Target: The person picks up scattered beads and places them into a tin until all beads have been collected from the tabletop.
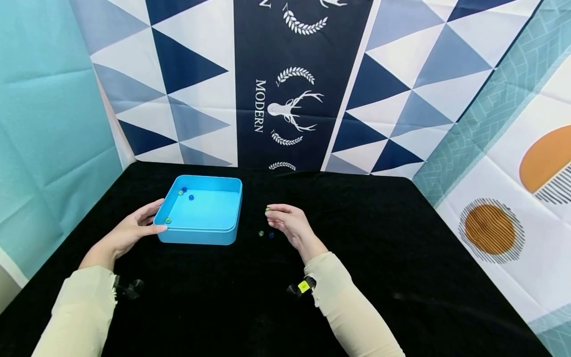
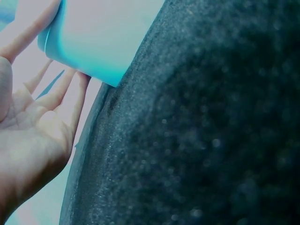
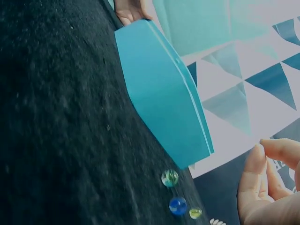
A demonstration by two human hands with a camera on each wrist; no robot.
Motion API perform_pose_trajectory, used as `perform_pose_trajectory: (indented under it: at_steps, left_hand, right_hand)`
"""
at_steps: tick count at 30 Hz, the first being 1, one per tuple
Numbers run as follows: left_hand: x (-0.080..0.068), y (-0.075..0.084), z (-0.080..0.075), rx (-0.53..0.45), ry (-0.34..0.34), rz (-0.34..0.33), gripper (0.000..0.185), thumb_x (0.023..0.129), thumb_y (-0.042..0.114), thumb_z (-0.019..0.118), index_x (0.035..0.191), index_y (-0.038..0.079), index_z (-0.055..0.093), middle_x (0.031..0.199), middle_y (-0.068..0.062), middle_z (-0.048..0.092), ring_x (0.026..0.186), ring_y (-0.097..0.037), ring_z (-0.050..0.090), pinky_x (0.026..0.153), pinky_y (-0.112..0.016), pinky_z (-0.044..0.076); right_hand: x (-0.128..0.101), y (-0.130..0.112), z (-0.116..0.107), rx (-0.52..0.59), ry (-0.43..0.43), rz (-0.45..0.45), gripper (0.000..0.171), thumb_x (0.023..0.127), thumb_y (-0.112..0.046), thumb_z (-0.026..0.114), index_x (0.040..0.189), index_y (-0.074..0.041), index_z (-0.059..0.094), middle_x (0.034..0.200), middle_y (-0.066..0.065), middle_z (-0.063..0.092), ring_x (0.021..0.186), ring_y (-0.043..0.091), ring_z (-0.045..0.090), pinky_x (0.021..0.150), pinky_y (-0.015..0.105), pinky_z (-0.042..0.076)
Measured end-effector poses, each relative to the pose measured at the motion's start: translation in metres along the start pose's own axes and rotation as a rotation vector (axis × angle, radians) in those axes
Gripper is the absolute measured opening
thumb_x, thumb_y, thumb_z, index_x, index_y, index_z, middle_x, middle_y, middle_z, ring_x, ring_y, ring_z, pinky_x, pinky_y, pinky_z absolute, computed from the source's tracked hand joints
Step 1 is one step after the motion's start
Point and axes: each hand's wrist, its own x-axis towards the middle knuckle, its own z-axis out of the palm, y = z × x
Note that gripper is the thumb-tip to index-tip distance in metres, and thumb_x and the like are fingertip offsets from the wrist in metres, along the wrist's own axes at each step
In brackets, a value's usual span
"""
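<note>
My left hand (image 1: 131, 229) holds the near left corner of a square blue open box (image 1: 200, 237), thumb at the rim and fingers along the outer side. Several glass marbles lie inside, among them a blue marble (image 1: 191, 197) and a greenish marble (image 1: 168, 220). To the right of the box is my right hand (image 1: 291, 224), bent, with thumb and fingertip close together in the right wrist view; I cannot tell whether it pinches anything. Near it on the cloth are a green marble (image 3: 169, 177), a blue marble (image 3: 178, 206) and a yellow-green marble (image 3: 195, 213).
Black cloth (image 1: 366, 258) covers the table. A patterned curtain (image 1: 294, 59) hangs along its far edge, with teal fabric (image 1: 49, 124) at the left and printed fabric (image 1: 508, 208) at the right. Dark devices sit on both wrists.
</note>
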Motion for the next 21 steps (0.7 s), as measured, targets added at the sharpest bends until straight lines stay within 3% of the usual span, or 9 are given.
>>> perform_pose_trajectory:
  at_steps: [21]
  left_hand:
    - [0.0,0.003,0.0,0.0,-0.009,0.002,0.087,0.088,0.021,0.066,0.15,0.01,0.007,0.152,-0.023,0.009,0.132,-0.044,0.017,0.101,-0.062,0.019]
  right_hand:
    - [0.001,0.01,0.051,-0.071,-0.093,0.035,0.03,0.081,0.004,0.067,0.11,0.009,0.062,0.084,0.007,0.065,0.069,0.012,0.061,0.068,0.024,0.052]
